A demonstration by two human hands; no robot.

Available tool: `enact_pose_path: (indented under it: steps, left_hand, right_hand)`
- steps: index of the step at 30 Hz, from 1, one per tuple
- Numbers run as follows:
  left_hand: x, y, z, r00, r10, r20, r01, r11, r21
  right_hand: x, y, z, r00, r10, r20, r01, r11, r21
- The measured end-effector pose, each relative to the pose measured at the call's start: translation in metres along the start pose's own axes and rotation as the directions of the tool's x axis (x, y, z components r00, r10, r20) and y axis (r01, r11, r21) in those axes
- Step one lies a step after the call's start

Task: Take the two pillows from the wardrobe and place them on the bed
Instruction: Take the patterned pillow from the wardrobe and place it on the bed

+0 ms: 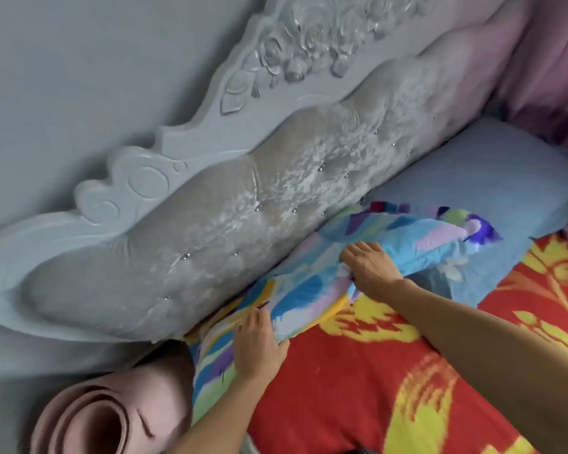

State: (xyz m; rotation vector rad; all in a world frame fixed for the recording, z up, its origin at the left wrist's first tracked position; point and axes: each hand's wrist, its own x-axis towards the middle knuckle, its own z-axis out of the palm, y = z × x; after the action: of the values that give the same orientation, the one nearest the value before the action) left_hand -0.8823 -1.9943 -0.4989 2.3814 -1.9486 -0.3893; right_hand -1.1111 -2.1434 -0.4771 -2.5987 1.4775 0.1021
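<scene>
Head view: a patterned pillow (pixel 309 283) — blue, purple, yellow and green patches — lies on the bed (pixel 358 388) along the foot of the padded headboard (pixel 210 231), its far end overlapping a plain blue pillow (pixel 492 178) that sits further along the headboard toward the pink curtain (pixel 558 60). The left hand (pixel 259 345) rests on the near end of the patterned pillow, fingers stretched forward and pressed flat on the cloth, thumb out to the side; it grasps nothing. The right hand (pixel 371 267) sits on the middle of the same pillow, fingers curled down into the fabric — whether it pinches the cloth or only presses it, I cannot tell. A red and yellow blanket (pixel 407 404) covers the bed under both forearms. A rolled pink mat (pixel 112 421) stands beside the bed, at the headboard's near end.
</scene>
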Motion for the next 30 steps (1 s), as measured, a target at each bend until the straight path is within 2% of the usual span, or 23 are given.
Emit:
enact_pose_path:
  steps: [2,4,7,9,11,12,13,14,15,16,17,18,20,23,27,30]
  left_hand:
    - [-0.003,0.014,0.039,0.991,-0.016,0.135,0.009,0.999,0.051]
    - [-0.007,0.027,0.075,0.973,0.043,0.227,-0.056,0.997,0.053]
    - [-0.015,0.043,0.128,0.917,0.095,0.387,-0.109,0.994,0.014]
    - [-0.019,0.041,0.157,0.835,0.106,0.54,-0.119,0.993,-0.011]
    - [-0.012,0.028,0.177,0.721,0.089,0.687,-0.109,0.994,-0.014]
    - [-0.004,0.018,0.184,0.699,0.068,0.712,-0.111,0.994,0.014]
    - [0.008,0.009,0.189,0.734,0.057,0.677,-0.111,0.993,0.038]
    - [0.022,0.001,0.192,0.811,0.051,0.583,-0.113,0.991,0.07]
    - [0.039,-0.006,0.193,0.891,0.043,0.451,-0.105,0.988,0.113]
    - [0.056,-0.012,0.193,0.944,0.015,0.331,-0.068,0.986,0.15]
    - [0.075,-0.017,0.194,0.964,-0.037,0.265,-0.007,0.986,0.164]
    - [0.094,-0.022,0.197,0.961,-0.09,0.261,0.045,0.984,0.174]
    - [0.126,-0.029,0.21,0.931,-0.149,0.332,0.083,0.975,0.204]
    - [0.159,-0.041,0.226,0.935,-0.16,0.315,0.102,0.976,0.194]
    - [0.18,-0.056,0.225,0.977,-0.092,0.19,0.098,0.995,-0.024]
    - [0.187,-0.056,0.21,0.98,-0.118,0.161,0.139,0.983,-0.121]
  right_hand:
    - [-0.017,0.018,0.042,0.991,0.048,0.127,-0.048,0.999,-0.007]
    - [-0.044,0.036,0.087,0.969,0.118,0.216,-0.123,0.992,0.012]
    - [-0.082,0.054,0.148,0.944,0.154,0.292,-0.173,0.984,0.042]
    - [-0.095,0.056,0.175,0.92,0.157,0.36,-0.201,0.976,0.089]
    - [-0.098,0.06,0.194,0.852,0.146,0.503,-0.281,0.938,0.203]
    - [-0.098,0.062,0.201,0.815,0.151,0.559,-0.353,0.895,0.273]
    - [-0.098,0.065,0.207,0.811,0.182,0.556,-0.411,0.854,0.32]
    - [-0.095,0.07,0.212,0.845,0.249,0.473,-0.438,0.83,0.345]
    - [-0.089,0.075,0.217,0.882,0.339,0.328,-0.443,0.832,0.333]
    - [-0.081,0.082,0.221,0.89,0.426,0.166,-0.457,0.836,0.305]
    - [-0.071,0.09,0.225,0.861,0.507,0.037,-0.495,0.819,0.288]
    - [-0.059,0.098,0.229,0.815,0.579,-0.031,-0.546,0.784,0.297]
    - [-0.037,0.11,0.246,0.745,0.666,-0.021,-0.632,0.716,0.297]
    - [-0.021,0.109,0.277,0.71,0.702,-0.046,-0.675,0.698,0.237]
    - [-0.014,0.113,0.281,0.666,0.7,-0.259,-0.606,0.71,0.359]
    - [-0.006,0.104,0.264,0.601,0.774,-0.198,-0.631,0.612,0.477]
